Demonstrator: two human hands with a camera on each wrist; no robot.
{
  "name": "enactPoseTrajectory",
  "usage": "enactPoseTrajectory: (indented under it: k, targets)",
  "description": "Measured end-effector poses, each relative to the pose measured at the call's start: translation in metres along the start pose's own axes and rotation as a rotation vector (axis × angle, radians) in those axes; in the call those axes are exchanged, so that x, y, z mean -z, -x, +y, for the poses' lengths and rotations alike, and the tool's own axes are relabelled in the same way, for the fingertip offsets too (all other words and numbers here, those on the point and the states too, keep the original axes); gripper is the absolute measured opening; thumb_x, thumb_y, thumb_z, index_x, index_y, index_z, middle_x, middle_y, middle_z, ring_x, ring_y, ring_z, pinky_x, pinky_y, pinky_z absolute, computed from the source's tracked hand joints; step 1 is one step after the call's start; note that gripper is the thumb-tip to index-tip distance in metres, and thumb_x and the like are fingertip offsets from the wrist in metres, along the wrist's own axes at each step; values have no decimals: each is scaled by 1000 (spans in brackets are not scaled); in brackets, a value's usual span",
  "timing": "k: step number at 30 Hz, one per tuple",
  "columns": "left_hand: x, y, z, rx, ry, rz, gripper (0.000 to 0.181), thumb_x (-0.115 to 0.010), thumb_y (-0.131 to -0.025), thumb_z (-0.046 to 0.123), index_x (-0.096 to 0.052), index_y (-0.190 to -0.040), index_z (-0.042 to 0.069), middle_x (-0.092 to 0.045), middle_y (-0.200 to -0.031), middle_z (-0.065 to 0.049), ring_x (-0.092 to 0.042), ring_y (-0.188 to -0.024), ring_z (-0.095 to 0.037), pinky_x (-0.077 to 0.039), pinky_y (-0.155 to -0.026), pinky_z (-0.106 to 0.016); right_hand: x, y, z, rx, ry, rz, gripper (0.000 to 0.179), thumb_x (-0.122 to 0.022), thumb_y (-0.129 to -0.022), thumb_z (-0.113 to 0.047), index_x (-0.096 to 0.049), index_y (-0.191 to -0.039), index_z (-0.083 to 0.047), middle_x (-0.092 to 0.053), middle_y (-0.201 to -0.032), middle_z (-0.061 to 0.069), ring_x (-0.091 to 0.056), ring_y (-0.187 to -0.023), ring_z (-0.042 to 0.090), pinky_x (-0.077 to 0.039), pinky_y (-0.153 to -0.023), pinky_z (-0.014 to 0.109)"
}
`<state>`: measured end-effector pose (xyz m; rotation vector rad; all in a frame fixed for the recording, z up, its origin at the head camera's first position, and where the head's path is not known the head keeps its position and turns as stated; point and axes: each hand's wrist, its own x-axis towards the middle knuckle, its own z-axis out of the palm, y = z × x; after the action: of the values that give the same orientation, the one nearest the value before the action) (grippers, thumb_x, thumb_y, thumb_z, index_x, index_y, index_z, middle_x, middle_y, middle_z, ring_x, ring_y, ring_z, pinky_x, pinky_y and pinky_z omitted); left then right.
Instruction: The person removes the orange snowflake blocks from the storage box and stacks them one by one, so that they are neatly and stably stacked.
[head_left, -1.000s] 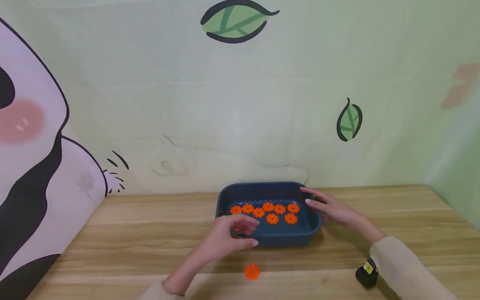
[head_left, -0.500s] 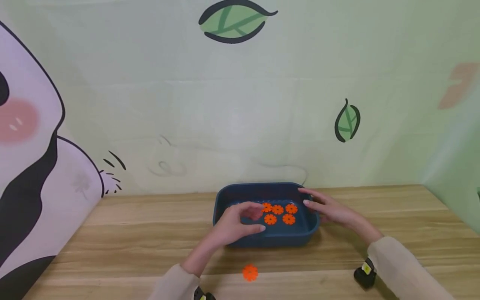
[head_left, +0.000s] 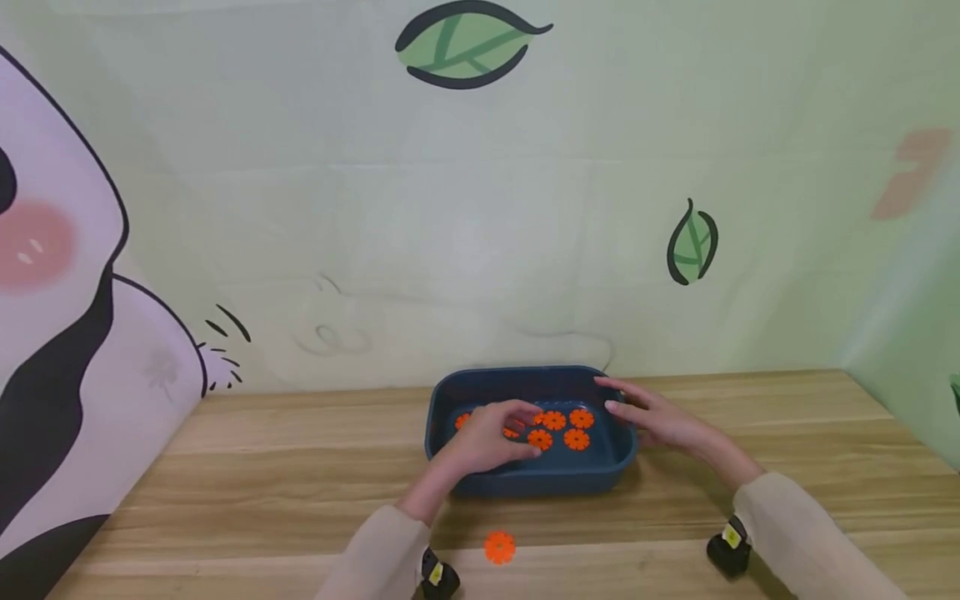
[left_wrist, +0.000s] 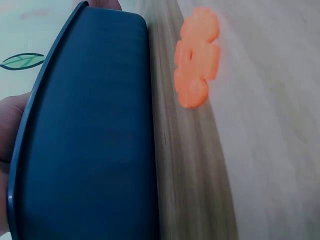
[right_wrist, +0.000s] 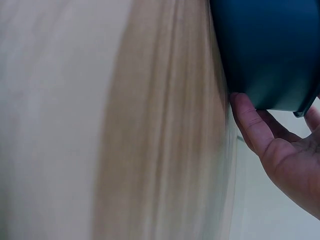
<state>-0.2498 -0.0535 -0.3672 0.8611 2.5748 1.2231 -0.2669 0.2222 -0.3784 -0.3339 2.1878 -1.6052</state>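
Observation:
A dark blue basin [head_left: 547, 483] with rounded corners stands on the table, with several orange notched discs [head_left: 577, 440] lying flat on its floor. My left hand [head_left: 483, 439] reaches over its near left rim. Thumb and fingers are spread apart with a gap between them, above the discs; some discs are hidden behind the hand. At the basin's right end my right hand [head_left: 667, 418] holds the rim, some fingers over the edge and others against the outer wall [right_wrist: 270, 55]. One more orange disc [head_left: 499, 547] lies on the table in front of the basin.
The wooden table [head_left: 300, 467] meets a pale green wall cloth [head_left: 480, 250] printed with leaves and a panda, just behind the basin. A black wrist device [head_left: 729, 550] is by the right sleeve, and another [head_left: 438, 575] by the left.
My left hand has moved right and farther in over the basin, covering different discs. The right hand keeps its place at the right end. The loose disc stays on the table.

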Motion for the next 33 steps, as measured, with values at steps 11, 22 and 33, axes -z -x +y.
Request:
enactPoseTrajectory:
  k: [11,22,33]
  targets:
    - [-5,-16,-4,75,-147,-155,49,-68,-82,17,-52,-126,5,-55,-126,-7,-53,-111,-24,-42,-93,-35,2,0,1,5,0,-10,61,-48,-94,-32,-21,-145,-11,-8,-146,29,-28,-125,49,-48,-82,47]
    - [-7,-24,-2,112,-250,-256,48,-65,-84,16,-50,-128,2,-53,-128,-11,-50,-115,-23,-38,-97,-37,3,-3,1,-4,14,-10,60,-49,-94,-33,-22,-145,-13,-6,-146,28,-25,-127,49,-47,-84,47]
    - [-12,-29,-2,27,-356,-252,40,-67,-80,5,-58,-119,3,-58,-119,-7,-53,-110,-20,-40,-94,-29,4,-3,2,-1,-12,-20,60,-48,-95,-31,-20,-145,-12,-6,-147,27,-29,-126,46,-47,-85,45]
